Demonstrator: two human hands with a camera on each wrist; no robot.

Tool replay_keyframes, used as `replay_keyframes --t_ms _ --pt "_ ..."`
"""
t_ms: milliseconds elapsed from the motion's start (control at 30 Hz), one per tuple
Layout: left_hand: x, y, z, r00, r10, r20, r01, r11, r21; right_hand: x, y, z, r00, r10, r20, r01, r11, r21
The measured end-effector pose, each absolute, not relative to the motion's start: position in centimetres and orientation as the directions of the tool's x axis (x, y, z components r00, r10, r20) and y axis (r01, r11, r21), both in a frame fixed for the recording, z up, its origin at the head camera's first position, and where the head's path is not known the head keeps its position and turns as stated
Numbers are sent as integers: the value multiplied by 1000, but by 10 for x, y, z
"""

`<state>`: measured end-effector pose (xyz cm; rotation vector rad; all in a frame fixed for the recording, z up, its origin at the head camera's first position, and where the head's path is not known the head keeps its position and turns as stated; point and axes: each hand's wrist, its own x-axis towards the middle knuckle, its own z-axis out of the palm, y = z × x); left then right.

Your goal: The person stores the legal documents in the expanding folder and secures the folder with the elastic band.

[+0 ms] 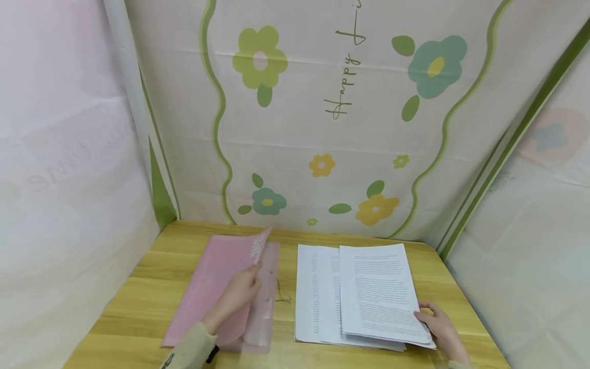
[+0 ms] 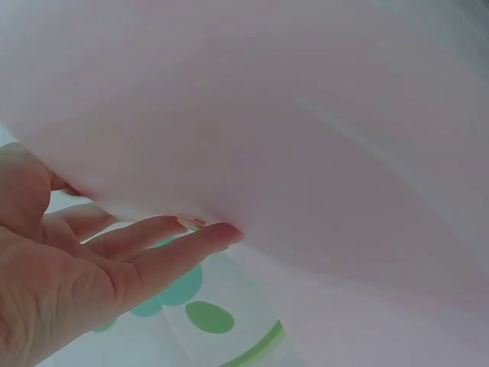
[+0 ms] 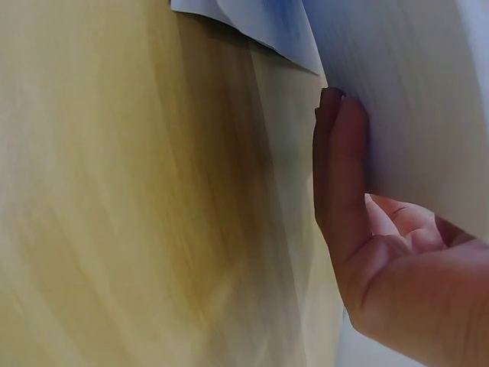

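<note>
On the left of the table lies a pink plastic folder (image 1: 207, 282), its front cover lifted along the right side. My left hand (image 1: 237, 292) holds that raised edge; in the left wrist view the pink sheet (image 2: 321, 168) fills most of the picture above the fingers. To the right, printed papers overlap in several stacks. The rightmost stack (image 1: 375, 287) lies over the others, and my right hand (image 1: 440, 328) grips its lower right edge, thumb on top. Seen in the right wrist view, the fingers (image 3: 348, 160) are under the raised sheets (image 3: 412, 99).
Two more paper stacks show at left, a middle one (image 1: 328, 297) and an outer one (image 1: 305, 297). A thin cord (image 1: 283, 298) lies beside the folder on the wooden table (image 1: 133, 302). Flowered cloth walls (image 1: 295, 118) enclose the back and sides.
</note>
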<state>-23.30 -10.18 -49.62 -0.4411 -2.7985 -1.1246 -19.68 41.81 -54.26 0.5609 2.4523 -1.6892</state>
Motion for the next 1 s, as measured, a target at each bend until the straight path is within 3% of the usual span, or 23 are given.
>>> replay_keyframes --t_ms 333,567,1000 --pt "-230 -107 -496 -934 169 315 340 694 635 -193 411 -538 -925 232 -302 361 280 -890" --pt "-230 -111 -496 -954 86 288 270 667 695 -189 399 -532 -937 194 -292 330 210 -920" --pt "-232 -120 -494 -932 -11 361 299 540 787 -195 386 -528 -951 114 -286 303 183 -935"
